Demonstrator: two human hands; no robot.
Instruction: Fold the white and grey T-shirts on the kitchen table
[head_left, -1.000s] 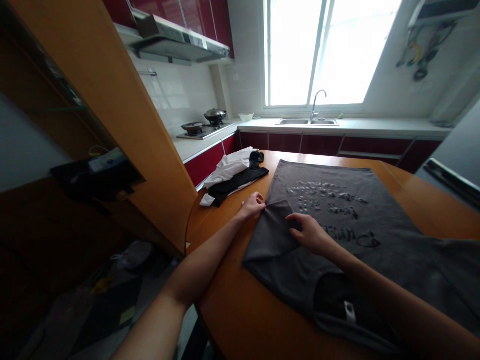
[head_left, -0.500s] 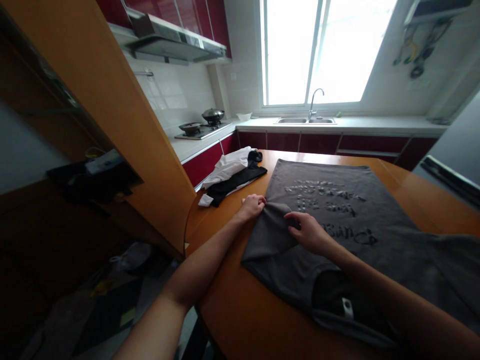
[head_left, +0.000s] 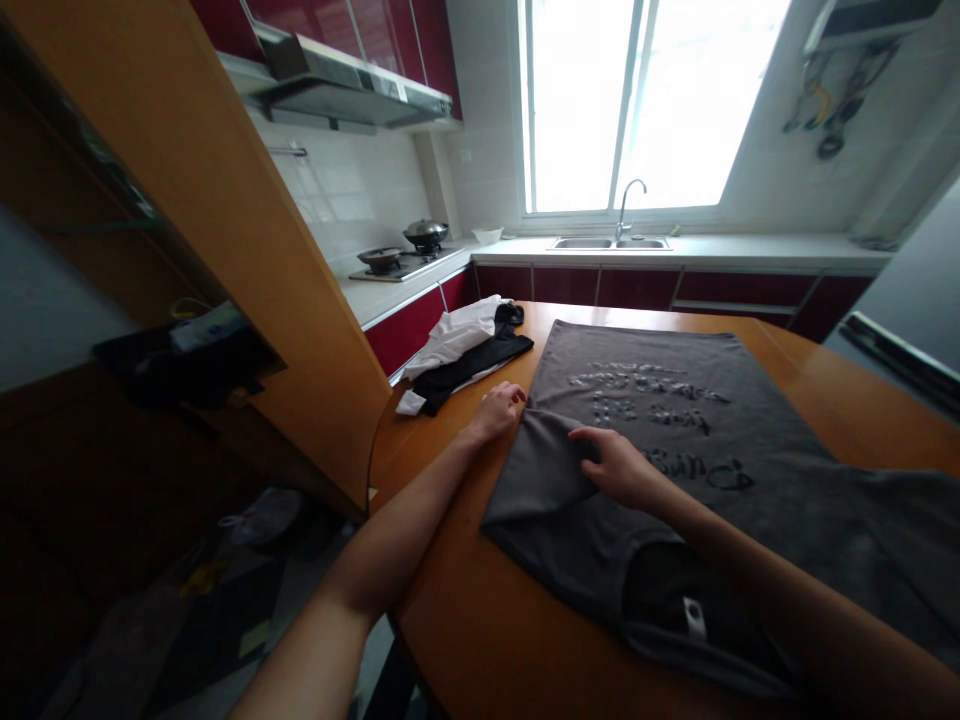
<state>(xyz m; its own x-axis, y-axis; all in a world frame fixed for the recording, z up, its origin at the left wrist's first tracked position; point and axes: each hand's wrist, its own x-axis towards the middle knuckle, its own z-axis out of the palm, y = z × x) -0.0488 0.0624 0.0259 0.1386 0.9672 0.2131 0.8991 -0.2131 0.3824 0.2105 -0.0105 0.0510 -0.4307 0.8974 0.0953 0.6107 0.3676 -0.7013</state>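
A grey shirt (head_left: 780,500) with dark lettering lies spread on the orange-brown wooden table (head_left: 450,600), its neck opening and white label towards me. At the shirt's left edge is my left hand (head_left: 499,408), its fingers curled and closed on the fabric where a fold starts. My right hand (head_left: 619,468) rests on the shirt just left of the lettering, with thumb and forefinger apart and the other fingers mostly hidden beneath the hand. Between the two hands the cloth is creased.
White and black clothes (head_left: 472,345) lie in a heap at the table's far left. Behind stand a counter with a sink (head_left: 611,243) and a stove (head_left: 409,262) with pans. A wooden panel (head_left: 300,300) rises at the left.
My left hand has shifted very slightly up and left along the shirt's edge. My right hand stays at nearly the same place, and the fold has changed a little.
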